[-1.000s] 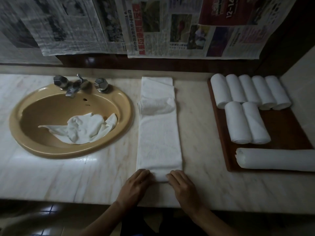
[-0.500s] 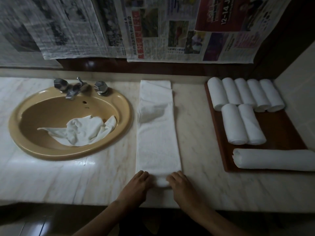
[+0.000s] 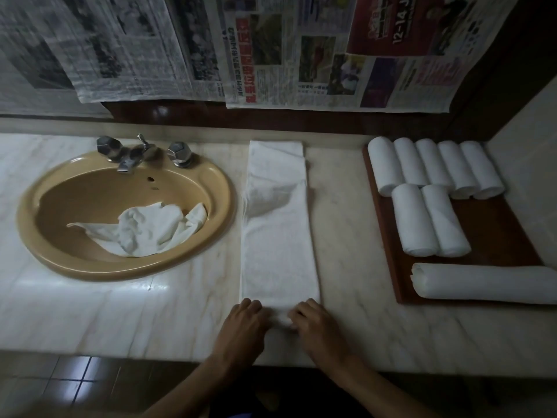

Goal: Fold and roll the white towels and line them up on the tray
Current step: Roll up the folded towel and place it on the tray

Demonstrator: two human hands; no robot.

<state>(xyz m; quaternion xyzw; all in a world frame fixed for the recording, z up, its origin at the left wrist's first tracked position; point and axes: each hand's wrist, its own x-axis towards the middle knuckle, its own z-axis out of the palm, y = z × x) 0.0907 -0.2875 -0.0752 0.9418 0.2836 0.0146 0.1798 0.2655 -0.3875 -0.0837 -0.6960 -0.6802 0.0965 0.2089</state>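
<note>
A white towel (image 3: pixel 278 242) folded into a long strip lies on the marble counter (image 3: pixel 346 236), running away from me. My left hand (image 3: pixel 242 325) and my right hand (image 3: pixel 316 327) press side by side on its near end, where a small roll (image 3: pixel 281 318) has formed under the fingers. At the right sits a brown wooden tray (image 3: pixel 497 224) holding several short rolled white towels (image 3: pixel 434 167) in two rows and one long rolled towel (image 3: pixel 488 282) across its front edge. A crumpled white towel (image 3: pixel 150 230) lies in the sink.
A tan oval sink (image 3: pixel 75 267) with a chrome tap (image 3: pixel 132 152) takes up the left of the counter. Newspaper sheets (image 3: pixel 271 49) hang on the wall behind. A side wall (image 3: pixel 536 164) closes the right. The counter's front edge runs just below my wrists.
My fingers have curled the towel's near end over into a small roll; both hands have closed in slightly. The towel's fold halfway up has flattened a little.
</note>
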